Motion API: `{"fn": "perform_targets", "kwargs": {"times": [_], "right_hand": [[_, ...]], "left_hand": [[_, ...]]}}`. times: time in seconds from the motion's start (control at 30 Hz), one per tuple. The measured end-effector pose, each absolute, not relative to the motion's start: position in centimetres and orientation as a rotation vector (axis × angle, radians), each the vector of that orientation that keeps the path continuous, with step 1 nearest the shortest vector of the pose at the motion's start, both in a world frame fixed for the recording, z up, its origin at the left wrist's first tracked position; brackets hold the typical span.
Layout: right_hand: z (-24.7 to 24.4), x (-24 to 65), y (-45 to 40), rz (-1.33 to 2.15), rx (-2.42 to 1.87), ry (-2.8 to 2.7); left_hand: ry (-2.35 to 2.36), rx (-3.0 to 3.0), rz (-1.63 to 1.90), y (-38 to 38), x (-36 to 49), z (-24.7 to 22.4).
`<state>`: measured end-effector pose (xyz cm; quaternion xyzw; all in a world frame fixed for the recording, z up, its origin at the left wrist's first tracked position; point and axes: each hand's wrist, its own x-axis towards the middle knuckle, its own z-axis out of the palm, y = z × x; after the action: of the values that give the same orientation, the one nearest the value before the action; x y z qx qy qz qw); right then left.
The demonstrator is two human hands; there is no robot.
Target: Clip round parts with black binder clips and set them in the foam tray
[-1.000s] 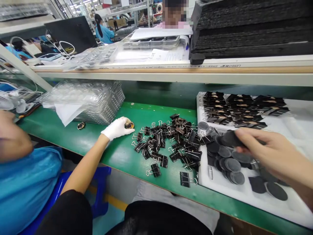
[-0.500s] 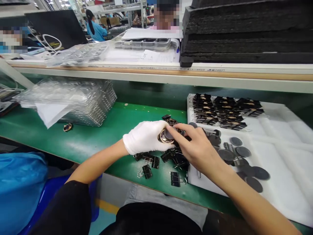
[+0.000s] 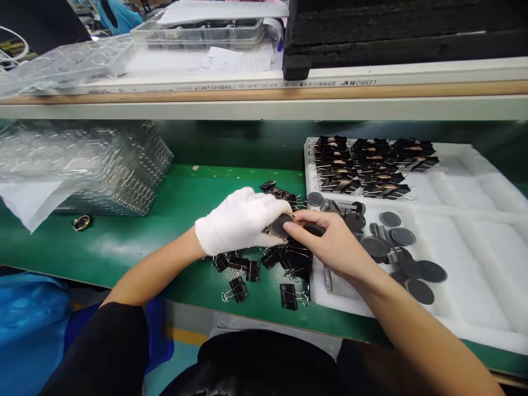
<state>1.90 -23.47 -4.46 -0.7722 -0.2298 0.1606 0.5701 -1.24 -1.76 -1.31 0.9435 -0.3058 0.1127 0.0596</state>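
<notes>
- Both hands together at frame centre, on one dark disc [image 3: 281, 226].
- Left hand [image 3: 243, 220], white-gloved, is clamped on the disc, thumb and fingers around its edge. A sliver of gold shows at the rim.
- Right hand [image 3: 334, 239], bare, has its thumb on the disc's face. Can't tell from here if it grips or only presses. Something dark sits under its curled fingers; can't make out what.
- Loose clips [image 3: 289, 297] lie on the green bench [image 3: 264, 316], below and behind the hands, some partly hidden by them.
- White tray [image 3: 457, 236] fills the right side. Spare discs [image 3: 419, 291] lie scattered in its near left part, just right of the right hand.
- Clipped parts [image 3: 371, 168] stand in rows at the tray's far left.
- Gold-rimmed part [image 3: 81, 222] on the bench, frame left, near the clear plastic stack [image 3: 136, 176].
- Black blocks [image 3: 404, 33] on the shelf [image 3: 247, 109], upper right.
</notes>
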Motion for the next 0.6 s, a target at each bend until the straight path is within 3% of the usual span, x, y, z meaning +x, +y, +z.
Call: {"fn": "perform_targets", "kwargs": {"times": [0.17,0.4,0.6], "right_hand": [[-4.9,2.4,-24.3,0.311,-1.611,-0.281],[-4.8,2.6,-24.5,0.237,-1.567,-0.250],[-4.6,2.1,-25.0,0.242,-1.639,-0.231]], "left_hand": [[-0.722,2.982,0.094,-1.2,-1.9,-1.1],[-0.955,3.206,-0.020,-4.5,-3.8,-4.8],[-1.075,2.923,-0.108,-3.7,-2.7,-4.8]]}}
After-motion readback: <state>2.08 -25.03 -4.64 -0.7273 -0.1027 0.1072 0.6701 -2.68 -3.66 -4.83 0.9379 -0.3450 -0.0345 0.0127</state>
